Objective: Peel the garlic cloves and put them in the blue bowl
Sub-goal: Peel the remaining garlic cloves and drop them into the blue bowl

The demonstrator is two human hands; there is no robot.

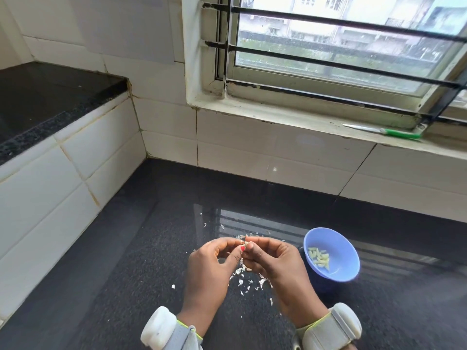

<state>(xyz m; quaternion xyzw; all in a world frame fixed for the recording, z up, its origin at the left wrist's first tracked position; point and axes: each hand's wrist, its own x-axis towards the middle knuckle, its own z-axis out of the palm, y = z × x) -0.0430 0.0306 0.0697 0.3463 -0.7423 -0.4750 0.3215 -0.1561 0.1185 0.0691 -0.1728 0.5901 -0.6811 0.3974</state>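
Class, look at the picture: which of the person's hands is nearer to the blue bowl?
Right. The right hand is just beside the blue bowl, close to its rim. The left hand is further away, beyond the right hand.

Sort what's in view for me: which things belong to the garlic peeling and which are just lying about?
Job:
- garlic clove, pinched between left hand and right hand
- blue bowl holding peeled cloves
- peel scraps on the counter

Lying about:
- green-handled knife on the window sill
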